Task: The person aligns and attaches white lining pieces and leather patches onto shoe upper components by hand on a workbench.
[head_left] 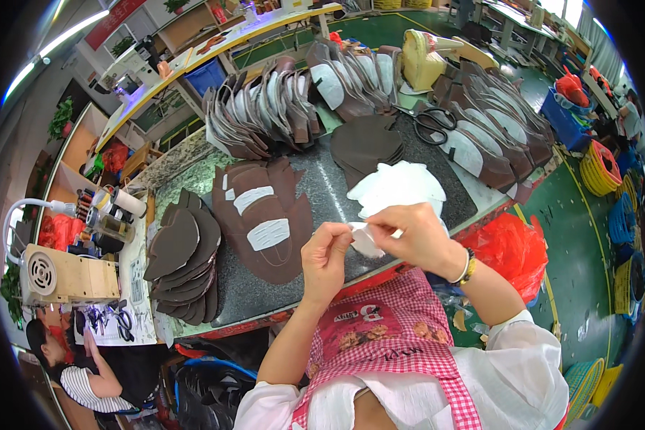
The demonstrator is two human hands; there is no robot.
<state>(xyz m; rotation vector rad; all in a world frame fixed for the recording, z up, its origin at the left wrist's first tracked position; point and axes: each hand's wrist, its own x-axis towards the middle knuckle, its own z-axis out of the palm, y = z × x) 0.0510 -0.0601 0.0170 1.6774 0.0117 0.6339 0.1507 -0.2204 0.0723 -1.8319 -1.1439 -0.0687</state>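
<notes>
Above the near part of a dark grey, speckled, flat board [455, 192], you held a small, thin white piece [366, 244] between both hands

Your left hand [325, 252] was pinched shut, thumb against fingers, at the piece's left edge. Your right hand [417, 233], with a yellow beaded bracelet [469, 268] at the wrist, gripped the upper right part between its fingertips. The piece hung between them, clear of the board and in front of your pink checked apron [387, 322]; gripping it from two sides probably kept something so limp spread and steady.

It looked bright white and slightly bent, with soft grey shading where it curved. Your fingers covered part of its outline, and whether it was paper, film or cloth could not be told.

Just beyond your right hand lay a loose pile of white, jagged-edged sheets [398, 188], likely set there for short reach. To the left, flat brown pieces with white patches [265, 215] overlapped like shingles, patches upward, perhaps so each patch stayed visible. Farther left, a leaning stack of dark brown curved pieces [183, 249] stood near the board's edge, seemingly stacked to save room. Black-handled scissors [417, 117] rested toward the far side, well apart from your fingers, presumably to leave the near area free.
</notes>
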